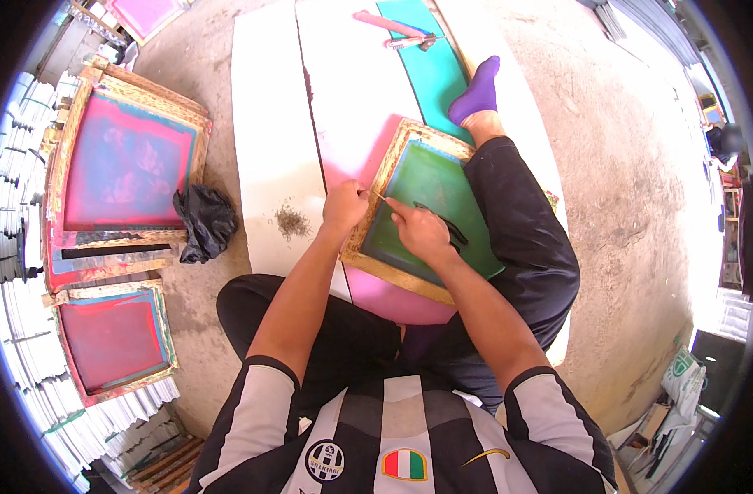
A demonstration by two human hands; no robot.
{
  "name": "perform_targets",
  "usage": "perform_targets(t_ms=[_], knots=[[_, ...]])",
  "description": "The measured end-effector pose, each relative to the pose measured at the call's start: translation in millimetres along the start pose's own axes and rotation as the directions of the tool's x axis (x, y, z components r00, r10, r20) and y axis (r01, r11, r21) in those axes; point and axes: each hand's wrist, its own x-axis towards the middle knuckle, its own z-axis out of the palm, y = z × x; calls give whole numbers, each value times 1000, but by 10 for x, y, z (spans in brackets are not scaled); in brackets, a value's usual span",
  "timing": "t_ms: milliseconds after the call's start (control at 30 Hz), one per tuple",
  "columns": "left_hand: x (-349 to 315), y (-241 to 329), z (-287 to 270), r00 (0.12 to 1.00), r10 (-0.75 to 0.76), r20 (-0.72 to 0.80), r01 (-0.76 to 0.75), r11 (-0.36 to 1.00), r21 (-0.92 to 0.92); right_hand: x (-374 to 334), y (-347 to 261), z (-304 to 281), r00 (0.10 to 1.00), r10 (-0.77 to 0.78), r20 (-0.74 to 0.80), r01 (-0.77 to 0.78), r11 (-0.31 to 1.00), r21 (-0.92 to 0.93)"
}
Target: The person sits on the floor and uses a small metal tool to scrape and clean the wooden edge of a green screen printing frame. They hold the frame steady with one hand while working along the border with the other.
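Observation:
A wooden screen-printing frame [403, 286] with green mesh [426, 169] lies tilted between my legs. My left hand [346, 206] is closed in a fist at the frame's left rail. Close on its right, my right hand [421, 229] is over the mesh, fingers curled and index finger reaching toward the rail. A thin, pale, stick-like piece [378, 196] spans the gap between both hands; its kind cannot be made out. Dark curved handles [457, 232] of a tool show beside my right hand; whether I grip them is unclear. A heap of tiny thin bits [292, 221] sits to the left.
White boards [269, 107] with pink and teal areas lie under me. Ahead are a pink-handled tool [390, 23] and a smaller hand tool [411, 42]. More screen frames [133, 160], a black plastic bag [205, 222] and paper stacks [22, 329] stand left. A person [725, 144] is far right.

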Motion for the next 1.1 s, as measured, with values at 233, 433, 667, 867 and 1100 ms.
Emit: perform_targets(t_ms=[233, 433, 667, 867, 1100], knots=[[85, -138, 9, 999, 32, -9, -32, 998, -59, 37, -86, -80, 998, 18, 58, -16, 999, -51], [50, -202, -30, 995, -19, 99, 36, 984, -172, 112, -256, -295, 977, 88, 192, -67, 991, -115], [-91, -289, 39, 997, 26, 70, -17, 992, -127, 239, -307, -238, 962, 76, 263, -51, 994, -99], [-168, -396, 73, 997, 79, -2, -78, 979, -189, 175, -99, -99, 975, 41, 216, -39, 999, -12], [-154, -257, 23, 1000, 12, 15, -8, 967, -254, 216, 134, 49, 920, 181, 347, -343, 801, 491]])
